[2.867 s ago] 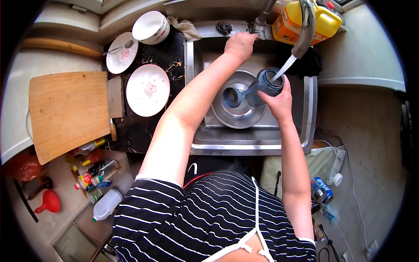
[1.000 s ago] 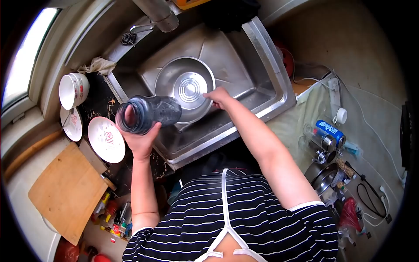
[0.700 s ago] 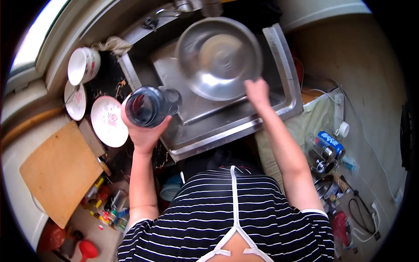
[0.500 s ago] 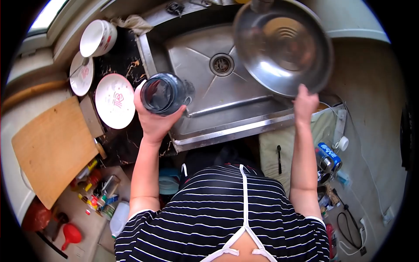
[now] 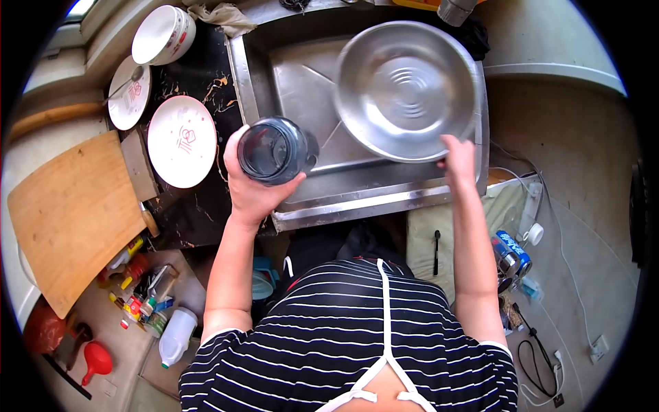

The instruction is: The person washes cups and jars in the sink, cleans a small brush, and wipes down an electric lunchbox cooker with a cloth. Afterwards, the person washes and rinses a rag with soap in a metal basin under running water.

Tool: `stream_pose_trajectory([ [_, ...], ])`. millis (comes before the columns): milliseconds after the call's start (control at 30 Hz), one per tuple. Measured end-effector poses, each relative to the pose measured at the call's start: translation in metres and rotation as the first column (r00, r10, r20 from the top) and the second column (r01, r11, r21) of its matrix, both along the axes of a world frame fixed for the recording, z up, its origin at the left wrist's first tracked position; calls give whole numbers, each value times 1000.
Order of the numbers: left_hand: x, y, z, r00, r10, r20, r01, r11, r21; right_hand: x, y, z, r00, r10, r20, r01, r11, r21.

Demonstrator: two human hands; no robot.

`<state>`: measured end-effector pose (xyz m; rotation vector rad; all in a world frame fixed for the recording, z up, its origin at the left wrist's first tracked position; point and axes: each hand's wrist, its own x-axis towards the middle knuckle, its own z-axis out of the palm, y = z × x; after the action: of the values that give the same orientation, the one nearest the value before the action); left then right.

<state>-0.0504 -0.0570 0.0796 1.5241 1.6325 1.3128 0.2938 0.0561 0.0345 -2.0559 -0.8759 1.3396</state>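
My left hand (image 5: 255, 189) is wrapped round a dark translucent bottle (image 5: 273, 152), its open mouth facing up toward the camera, at the left side of the sink. At the right, my right hand (image 5: 458, 163) pinches the near rim of a round steel basin (image 5: 410, 89). The basin is over the right part of the metal sink (image 5: 343, 207), and ring marks show on its bottom. No food or object is visible inside it. The faucet spout (image 5: 456, 11) is just beyond the basin's far right rim.
On the dark counter (image 5: 185, 218) at left are a pink-rimmed plate (image 5: 182, 141), a smaller plate (image 5: 129, 93) with a spoon, and stacked bowls (image 5: 165, 36). A knife lies by a wooden cutting board (image 5: 77, 218). A cloth (image 5: 223, 18) is at the sink's back left corner.
My right hand has lifted the basin from the sink bottom, swung it right, then brought it slightly back left. The bottle has moved from under the running tap to the left, now in my left hand.
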Motion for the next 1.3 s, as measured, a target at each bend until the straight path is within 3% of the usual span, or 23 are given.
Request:
stream_pose_trajectory([
  [67, 0, 0, 3, 996, -87, -11, 86, 996, -35, -22, 3, -29, 975, 65, -211, -92, 988, -120],
  [133, 7, 0, 3, 989, -144, 27, 146, 987, -72, -52, 5, -59, 959, 53, -278, -108, 976, -189],
  [233, 12, -2, -8, 979, -203, -11, 200, 974, -103, -92, 10, -95, 928, 235, -288, -303, 927, -221],
  [300, 17, -3, -8, 974, -226, -25, 221, 967, -130, -102, 15, -126, 941, 276, -198, -302, 946, -115],
  [400, 20, -1, -15, 967, -254, -19, 248, 958, -142, -108, 25, -124, 936, 265, -232, -296, 949, -108],
  [467, 19, 3, -23, 973, -231, 5, 229, 961, -155, -107, 35, -120, 866, 427, -260, -469, 874, -127],
  [500, 19, 6, -27, 972, -235, 5, 233, 960, -152, -107, 38, -126, 868, 424, -259, -465, 876, -126],
  [567, 18, 10, -32, 981, -189, 50, 195, 959, -204, -107, 44, -153, 866, 156, -475, -224, 970, -91],
  [600, 18, 13, -32, 980, -194, 41, 198, 960, -197, -95, 53, -166, 781, 92, -617, -239, 958, -160],
  [633, 18, 16, -33, 980, -194, 38, 198, 961, -194, -93, 55, -184, 780, 94, -618, -239, 958, -157],
  [700, 18, 22, -34, 980, -196, 24, 197, 966, -169, -93, 63, -213, 710, -225, -667, -32, 936, -349],
  [733, 18, 24, -34, 980, -194, 37, 197, 963, -185, -106, 66, -198, 763, -179, -621, -33, 949, -314],
  [767, 17, 25, -33, 981, -193, 37, 196, 963, -185, -111, 65, -224, 875, -120, -468, -55, 938, -343],
  [833, 16, 27, -28, 981, -192, 38, 195, 961, -194, -122, 65, -234, 939, 63, -338, -166, 945, -283],
  [967, 13, 25, -24, 982, -182, 51, 188, 967, -169, -124, 65, -231, 969, 122, -216, -181, 944, -274],
  [1000, 8, 24, -24, 956, -285, 65, 292, 940, -179, -123, 66, -235, 970, 155, -185, -207, 928, -309],
  [1067, 7, 21, -26, 958, -281, 57, 287, 944, -162, -122, 64, -243, 969, 193, -155, -236, 909, -344],
  [1133, 6, 19, -26, 959, -279, 43, 282, 948, -145, -120, 60, -258, 956, 288, -64, -294, 916, -273],
  [1267, 6, 13, -25, 963, -264, 52, 269, 950, -159, -119, 56, -275, 965, 256, -55, -261, 933, -247],
  [1300, 7, 12, -25, 965, -259, 45, 263, 953, -150, -117, 55, -288, 944, 325, 62, -308, 932, -194],
])
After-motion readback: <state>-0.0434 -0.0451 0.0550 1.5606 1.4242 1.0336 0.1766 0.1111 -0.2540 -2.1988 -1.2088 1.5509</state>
